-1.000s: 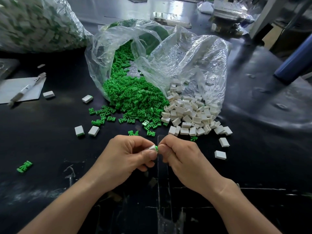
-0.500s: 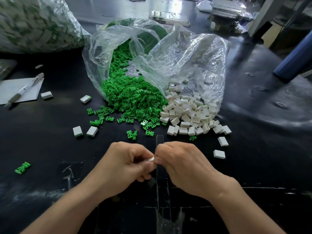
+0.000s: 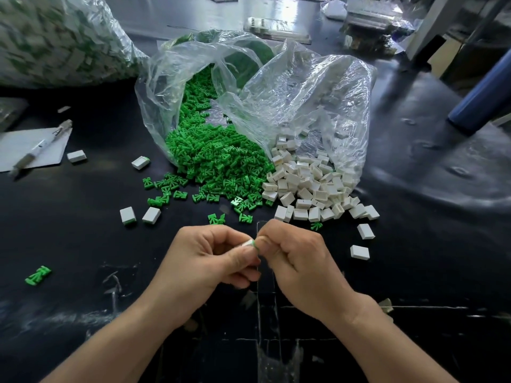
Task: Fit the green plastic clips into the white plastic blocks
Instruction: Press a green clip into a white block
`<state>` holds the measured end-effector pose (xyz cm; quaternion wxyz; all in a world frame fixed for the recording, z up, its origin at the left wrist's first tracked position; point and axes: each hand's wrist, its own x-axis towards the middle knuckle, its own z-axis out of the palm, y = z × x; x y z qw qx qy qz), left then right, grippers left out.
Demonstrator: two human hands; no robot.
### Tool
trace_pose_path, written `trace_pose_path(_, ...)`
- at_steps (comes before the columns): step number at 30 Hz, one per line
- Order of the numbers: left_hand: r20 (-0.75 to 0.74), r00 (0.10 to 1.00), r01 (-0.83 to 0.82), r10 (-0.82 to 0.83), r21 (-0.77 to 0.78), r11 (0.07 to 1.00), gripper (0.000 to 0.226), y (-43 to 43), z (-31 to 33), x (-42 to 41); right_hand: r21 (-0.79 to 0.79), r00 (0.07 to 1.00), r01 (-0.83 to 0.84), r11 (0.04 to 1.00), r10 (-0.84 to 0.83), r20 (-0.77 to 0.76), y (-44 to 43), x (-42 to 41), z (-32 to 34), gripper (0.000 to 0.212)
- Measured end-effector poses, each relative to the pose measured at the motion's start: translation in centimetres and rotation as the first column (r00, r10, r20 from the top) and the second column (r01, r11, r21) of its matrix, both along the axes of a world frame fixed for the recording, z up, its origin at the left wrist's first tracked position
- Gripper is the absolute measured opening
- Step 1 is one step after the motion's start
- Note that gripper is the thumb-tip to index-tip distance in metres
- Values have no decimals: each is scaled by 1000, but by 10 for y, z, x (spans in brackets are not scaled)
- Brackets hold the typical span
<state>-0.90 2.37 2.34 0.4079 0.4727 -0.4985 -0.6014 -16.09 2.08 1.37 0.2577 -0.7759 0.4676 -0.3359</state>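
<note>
Fingers (image 3: 243, 251) of the left hand (image 3: 210, 261) pinch a white block (image 3: 247, 242), of which only a sliver shows above the thumb, while the right hand (image 3: 298, 261) presses a green clip (image 3: 255, 244) against its end; both hands are clenched on the pair and meet tip to tip just above the desk (image 3: 414, 272). How far the clip is seated I cannot tell, since the thumbs hide the joint.

Both parts look like small, light, rigid moulded plastic, so weight is no concern; slipping is. The block's flat smooth faces suit a pinch across its broad sides, leaving the open end free. The clip seems to have thin prongs that likely flex a little, so it is better held by its solid back and pushed straight in, not twisted.

Supplies lie close ahead: a heap of green clips (image 3: 218, 161) and a heap of white blocks (image 3: 307, 186) spill from clear bags (image 3: 304, 87), touching each other. Blocks showing a green edge (image 3: 127, 216) sit apart to the left, probably finished.
</note>
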Motion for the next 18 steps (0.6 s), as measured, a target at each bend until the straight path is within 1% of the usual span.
trace_pose_path(2,59,996,69,-71,27,997,24,-2,0,4,133,995,-74,988,82,-54,-2,-6,3,28)
trace_pose_path(3,95,990,99,-102,39,994,21,-2,-1,6,188,987,-102,977,123,-103,-3,-9,5,29)
trace_pose_path(5,153,977,142,-150,58,988,6,-3,-4,7,264,960,-135,955,192,-203,-4,-15,9,26)
trace_pose_path(6,180,969,159,-167,61,985,4,-2,-5,7,288,942,-147,946,223,-252,-4,-16,11,24)
trace_pose_path(9,227,947,211,-227,93,973,7,0,-8,5,327,877,-166,930,291,-382,-4,-18,15,21)
trace_pose_path(11,216,950,212,-228,94,973,6,0,-8,4,276,863,-169,946,278,-422,-3,-15,16,19)
trace_pose_path(13,138,977,153,-165,88,984,5,-1,-6,4,165,906,-154,974,206,-371,-2,-10,14,19)
trace_pose_path(14,95,988,113,-121,84,990,11,-1,-6,3,123,935,-134,983,166,-315,-2,-8,13,19)
trace_pose_path(16,28,998,49,-51,80,996,18,0,-6,2,91,972,-87,992,105,-211,-1,-5,10,20)
trace_pose_path(18,-13,1000,12,-11,79,997,18,2,-6,0,78,988,-52,996,63,-139,-1,-4,6,22)
